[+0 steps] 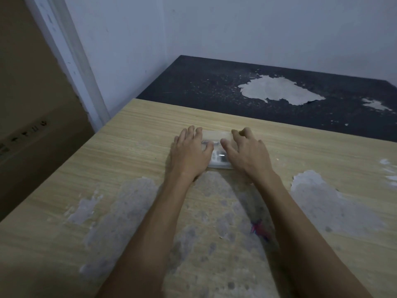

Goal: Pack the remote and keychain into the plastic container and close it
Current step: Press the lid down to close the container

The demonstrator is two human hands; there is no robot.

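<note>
A clear plastic container (216, 136) lies flat on the wooden table (133, 147). Its lid is on top. Through the clear plastic I see a remote (219, 157) with pale buttons inside. The keychain is not clearly visible; a dark streak near the container's middle may be it. My left hand (191, 153) rests flat on the left side of the container, fingers spread over the lid. On the container's right side lies my right hand (247, 151), fingers curled over the far edge. Both hands press on it from above.
The table's wood veneer is worn off in large grey patches (214, 211) near me. A dark table (257, 93) with peeled pale spots adjoins the far edge. A wall corner and a door frame (71, 61) stand at the left. A small pink-blue mark (258, 230) lies between my forearms.
</note>
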